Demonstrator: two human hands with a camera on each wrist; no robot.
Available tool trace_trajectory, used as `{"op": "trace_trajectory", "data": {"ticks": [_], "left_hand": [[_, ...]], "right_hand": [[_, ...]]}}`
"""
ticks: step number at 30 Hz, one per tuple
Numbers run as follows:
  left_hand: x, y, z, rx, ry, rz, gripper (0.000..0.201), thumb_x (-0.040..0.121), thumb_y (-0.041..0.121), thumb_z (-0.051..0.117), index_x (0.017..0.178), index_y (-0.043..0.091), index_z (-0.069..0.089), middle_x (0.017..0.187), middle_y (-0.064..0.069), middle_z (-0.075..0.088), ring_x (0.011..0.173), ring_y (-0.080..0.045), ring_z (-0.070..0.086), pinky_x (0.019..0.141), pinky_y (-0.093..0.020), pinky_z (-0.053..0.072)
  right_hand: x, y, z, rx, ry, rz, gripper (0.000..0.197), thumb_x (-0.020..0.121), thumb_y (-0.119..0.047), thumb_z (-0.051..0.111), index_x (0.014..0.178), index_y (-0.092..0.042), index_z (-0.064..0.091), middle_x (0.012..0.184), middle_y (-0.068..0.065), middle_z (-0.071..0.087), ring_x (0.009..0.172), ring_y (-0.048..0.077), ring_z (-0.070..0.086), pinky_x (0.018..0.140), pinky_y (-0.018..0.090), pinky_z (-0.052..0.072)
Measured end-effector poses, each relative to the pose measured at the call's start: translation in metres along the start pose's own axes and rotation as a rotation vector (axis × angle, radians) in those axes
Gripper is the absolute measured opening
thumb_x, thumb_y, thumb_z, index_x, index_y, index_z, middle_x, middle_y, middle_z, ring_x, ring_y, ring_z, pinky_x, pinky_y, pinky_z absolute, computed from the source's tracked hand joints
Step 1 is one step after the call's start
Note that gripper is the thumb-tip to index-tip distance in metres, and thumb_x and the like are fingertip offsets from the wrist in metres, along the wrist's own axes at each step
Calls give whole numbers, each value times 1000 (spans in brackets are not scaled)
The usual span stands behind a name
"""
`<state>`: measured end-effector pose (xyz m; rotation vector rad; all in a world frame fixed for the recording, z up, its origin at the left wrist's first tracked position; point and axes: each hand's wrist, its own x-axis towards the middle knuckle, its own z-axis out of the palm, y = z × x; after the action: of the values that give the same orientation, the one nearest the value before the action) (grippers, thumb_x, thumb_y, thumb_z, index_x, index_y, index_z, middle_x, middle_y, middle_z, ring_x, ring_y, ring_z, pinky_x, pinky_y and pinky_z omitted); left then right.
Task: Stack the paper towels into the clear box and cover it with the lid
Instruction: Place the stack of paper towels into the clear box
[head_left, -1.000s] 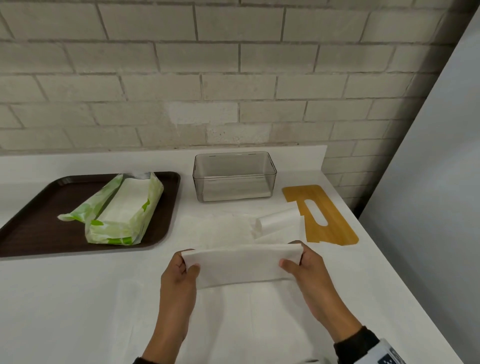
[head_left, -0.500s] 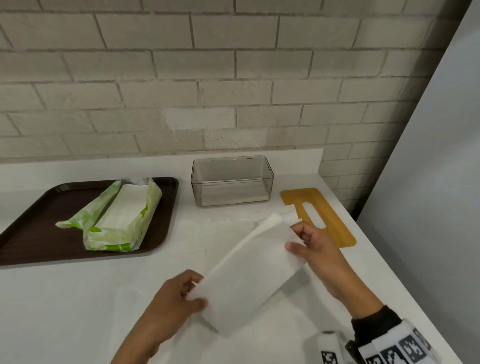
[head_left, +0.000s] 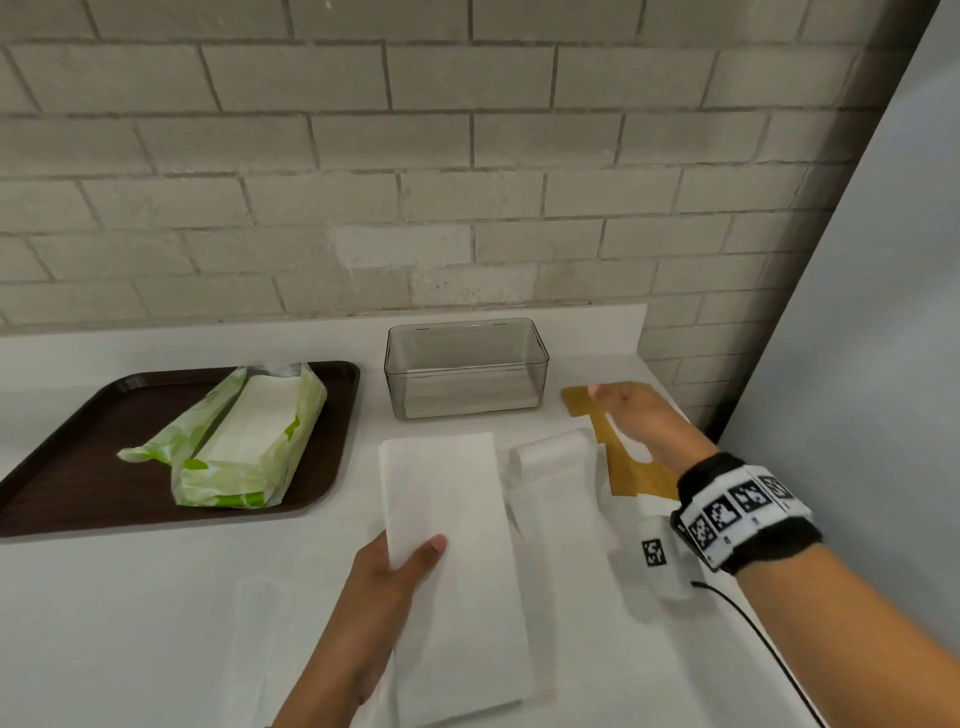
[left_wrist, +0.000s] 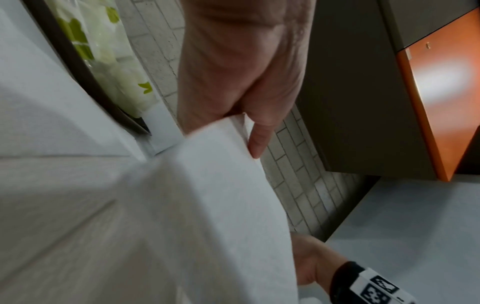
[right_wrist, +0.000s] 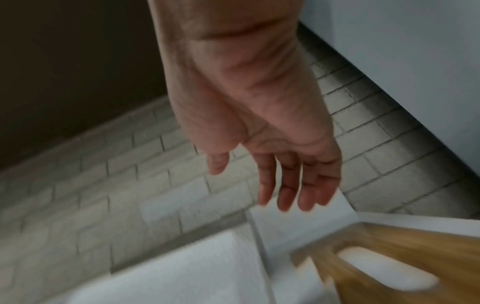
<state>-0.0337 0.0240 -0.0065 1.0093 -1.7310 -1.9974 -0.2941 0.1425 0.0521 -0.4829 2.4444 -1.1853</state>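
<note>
The white table (head_left: 130, 623) runs to a brick wall at the back. On its left, a brown tray (head_left: 67, 457) holds an opened green-and-white pack of paper towels (head_left: 249, 441). The clear box (head_left: 466, 366) stands near the wall with nothing visible inside. Right of it lies the wooden lid (head_left: 631, 470), beneath the empty right hand (head_left: 639, 421), fingers straight. The left hand (head_left: 395, 577) pinches a folded paper towel (head_left: 452, 545); a curled towel (head_left: 553, 452) lies just beside it.

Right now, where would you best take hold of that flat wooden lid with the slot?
Probably by the long right-hand edge of the flat wooden lid, from the right: it lies flat on the white counter, so fingertips must lift an edge. The open right hand hovers above it.
</note>
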Motion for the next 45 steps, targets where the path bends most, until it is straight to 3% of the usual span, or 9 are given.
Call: {"op": "trace_trajectory", "data": {"ticks": [4,7,10,16,20,26,30,36,45], "left_hand": [[5,-3,3,-30,26,-25,28,90,20,61,117,13,62,101,-6,74,95,-29,70,93,-51,50],[8,-3,4,-34,38,-26,27,92,20,59,117,12,62,101,-7,74,95,-30,69,92,-52,50],[12,0,3,-61,68,-33,27,94,21,56,118,12,61,102,-9,73,95,-32,68,93,-53,50],[20,8,7,-162,70,-68,29,96,26,50,121,13,59,104,-11,72,96,-35,68,92,-53,50],[22,14,15,-270,63,-92,29,96,31,51,116,13,62,105,-11,72,96,-32,68,82,-43,54],[23,22,25,-307,113,-85,44,94,55,35,111,19,55,100,-5,66,93,-26,62,87,-43,48],[22,22,26,-190,93,48,28,96,33,48,120,21,55,109,-4,67,97,-27,65,92,-49,51],[18,24,23,-26,101,292,28,94,21,53,121,26,56,110,5,67,98,-17,66,83,-31,55],[20,32,33,-69,160,516,30,85,14,64,103,37,56,101,16,67,92,-1,65,71,-18,56]], "right_hand": [[11,7,19,-265,-253,211,80,87,-65,38,144,-9,33,140,11,45,117,29,48,95,38,40],[13,-2,27,-21,-190,-33,24,92,-40,55,97,-17,56,98,2,55,90,17,51,83,30,44],[-8,-29,19,363,-105,-267,25,94,-23,55,70,-15,51,65,-4,49,58,9,46,55,22,37],[-65,-59,4,990,-288,-415,18,96,-19,46,100,-13,63,89,-1,70,79,13,66,67,27,54],[-81,-36,50,547,-231,-265,22,99,-27,43,93,-20,64,93,-5,69,85,11,64,78,26,50],[-85,-6,90,21,-92,-335,34,100,-29,39,66,-26,32,64,-10,41,57,2,38,51,15,31],[-89,0,93,-97,-90,-327,30,98,-33,42,71,-28,32,67,-10,39,57,3,37,52,15,31],[-83,-6,84,464,-343,-210,34,90,-21,61,118,-34,47,117,-8,61,105,10,60,95,32,50],[-93,-9,97,542,-112,-437,37,89,-15,60,112,-37,41,111,-17,56,100,-1,58,74,11,51]]}}
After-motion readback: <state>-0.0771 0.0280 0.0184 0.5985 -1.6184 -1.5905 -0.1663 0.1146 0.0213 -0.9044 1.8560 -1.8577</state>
